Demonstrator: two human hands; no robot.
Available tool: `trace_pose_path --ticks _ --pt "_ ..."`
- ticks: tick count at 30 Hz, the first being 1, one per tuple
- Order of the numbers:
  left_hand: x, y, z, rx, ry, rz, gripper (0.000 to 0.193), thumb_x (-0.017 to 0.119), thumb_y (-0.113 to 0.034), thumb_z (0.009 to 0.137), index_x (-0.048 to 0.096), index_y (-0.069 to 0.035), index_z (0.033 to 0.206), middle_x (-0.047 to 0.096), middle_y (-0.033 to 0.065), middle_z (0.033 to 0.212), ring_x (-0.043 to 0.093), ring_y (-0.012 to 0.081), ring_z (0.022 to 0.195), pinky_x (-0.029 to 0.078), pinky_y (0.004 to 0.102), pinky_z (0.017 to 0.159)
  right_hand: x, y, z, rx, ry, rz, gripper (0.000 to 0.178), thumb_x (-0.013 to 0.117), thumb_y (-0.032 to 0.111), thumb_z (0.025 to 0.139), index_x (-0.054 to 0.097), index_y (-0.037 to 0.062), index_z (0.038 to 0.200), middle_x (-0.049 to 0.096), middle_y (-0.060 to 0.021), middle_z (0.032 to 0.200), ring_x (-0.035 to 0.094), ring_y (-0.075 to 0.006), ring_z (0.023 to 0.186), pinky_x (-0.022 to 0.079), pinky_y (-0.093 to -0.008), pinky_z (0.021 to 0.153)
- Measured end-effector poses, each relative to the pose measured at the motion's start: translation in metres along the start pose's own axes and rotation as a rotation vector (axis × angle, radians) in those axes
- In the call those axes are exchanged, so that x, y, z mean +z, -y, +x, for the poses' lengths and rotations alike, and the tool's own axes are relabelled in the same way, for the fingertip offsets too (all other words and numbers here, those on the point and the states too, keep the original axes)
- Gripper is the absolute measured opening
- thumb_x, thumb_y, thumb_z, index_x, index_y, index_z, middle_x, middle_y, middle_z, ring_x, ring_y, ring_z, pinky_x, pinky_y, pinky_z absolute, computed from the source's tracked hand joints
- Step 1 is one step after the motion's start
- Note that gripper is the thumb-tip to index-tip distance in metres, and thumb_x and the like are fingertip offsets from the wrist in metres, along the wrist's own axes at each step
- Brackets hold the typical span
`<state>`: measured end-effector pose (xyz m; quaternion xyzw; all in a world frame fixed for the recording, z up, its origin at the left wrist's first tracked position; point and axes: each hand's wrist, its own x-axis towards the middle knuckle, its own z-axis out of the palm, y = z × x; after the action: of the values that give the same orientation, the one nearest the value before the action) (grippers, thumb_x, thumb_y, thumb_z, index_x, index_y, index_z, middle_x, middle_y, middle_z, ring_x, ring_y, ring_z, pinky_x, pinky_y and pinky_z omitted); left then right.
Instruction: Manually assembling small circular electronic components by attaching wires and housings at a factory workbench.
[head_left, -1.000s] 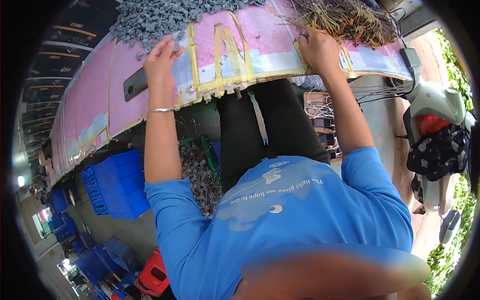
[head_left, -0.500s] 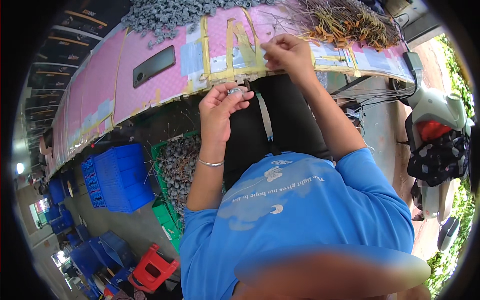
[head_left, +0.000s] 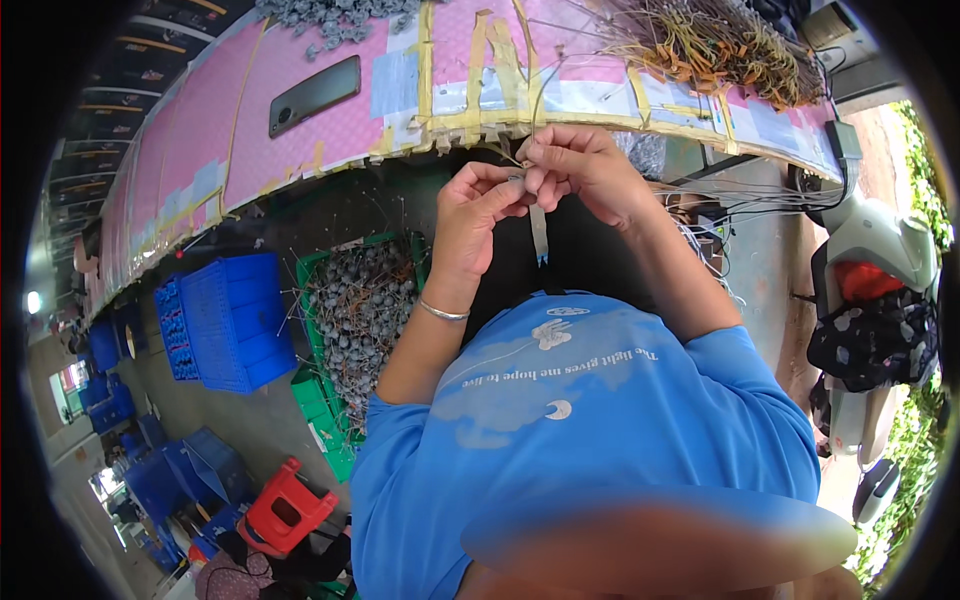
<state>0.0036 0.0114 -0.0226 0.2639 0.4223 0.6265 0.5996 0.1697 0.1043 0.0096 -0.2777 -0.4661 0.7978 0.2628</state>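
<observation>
My left hand (head_left: 468,222) is closed in a pinch on a small grey piece (head_left: 517,179), mostly hidden by the fingertips. It looks like the small grey pieces (head_left: 335,14) heaped at the table's far edge. My right hand (head_left: 592,176) pinches a thin wire (head_left: 537,112), which rises from the fingers and bends over the table's edge. Both sets of fingertips meet just in front of the table, above my lap. Whether wire and grey piece touch is hidden between the fingers.
A bundle of wires (head_left: 715,50) with yellow-orange ends lies on the taped pink table (head_left: 240,110) at far right; a dark phone (head_left: 315,95) lies left. Beside my left arm stands a green crate (head_left: 310,345) of grey pieces on wires. Blue crates (head_left: 240,325) and a red stool (head_left: 290,510) are left.
My right hand has come down from over the table to my left hand, and a wire now shows in it. My left hand has shifted right, still pinching the grey piece.
</observation>
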Motion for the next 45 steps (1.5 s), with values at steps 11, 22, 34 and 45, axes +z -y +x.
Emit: trace_pose_path --ticks 11,22,34,45 --pt "0.01 -0.006 -0.015 -0.03 0.152 -0.129 0.027 0.065 0.0 0.087 0.061 0.003 0.114 0.067 0.0121 0.102 0.072 0.0267 0.086 0.06 0.0311 0.075 -0.034 0.016 -0.013 -0.252 -0.334 0.161 0.015 0.065 0.014 0.093 0.066 0.0 0.098 0.068 -0.0079 0.08 0.06 -0.0116 0.059 0.049 -0.0231 0.056" --pt "0.008 0.005 -0.014 0.141 0.018 0.179 0.037 0.068 0.001 0.086 0.058 0.005 0.121 0.066 0.0121 0.103 0.07 0.0162 0.085 0.06 0.0286 0.073 0.005 -0.01 -0.03 -0.052 -0.028 -0.173 0.011 0.067 0.013 0.092 0.065 0.0023 0.092 0.068 -0.0061 0.078 0.059 -0.0095 0.059 0.048 -0.0211 0.054" --pt "0.005 -0.016 -0.02 0.177 -0.115 0.038 0.03 0.056 0.001 0.09 0.056 0.009 0.12 0.067 0.0208 0.106 0.072 0.029 0.091 0.063 0.0309 0.066 0.013 -0.022 -0.028 -0.043 -0.052 -0.206 0.01 0.066 0.011 0.093 0.066 0.0012 0.093 0.069 -0.0062 0.081 0.061 -0.0092 0.061 0.05 -0.0209 0.057" --pt "0.012 -0.031 -0.034 0.05 0.104 0.025 0.026 0.056 -0.004 0.092 0.062 0.01 0.113 0.069 0.0186 0.092 0.072 0.0247 0.071 0.062 0.0297 0.059 0.013 -0.02 -0.012 -0.243 0.042 -0.244 0.022 0.058 0.014 0.098 0.065 -0.0022 0.11 0.066 -0.0086 0.11 0.062 -0.0133 0.096 0.051 -0.0294 0.086"
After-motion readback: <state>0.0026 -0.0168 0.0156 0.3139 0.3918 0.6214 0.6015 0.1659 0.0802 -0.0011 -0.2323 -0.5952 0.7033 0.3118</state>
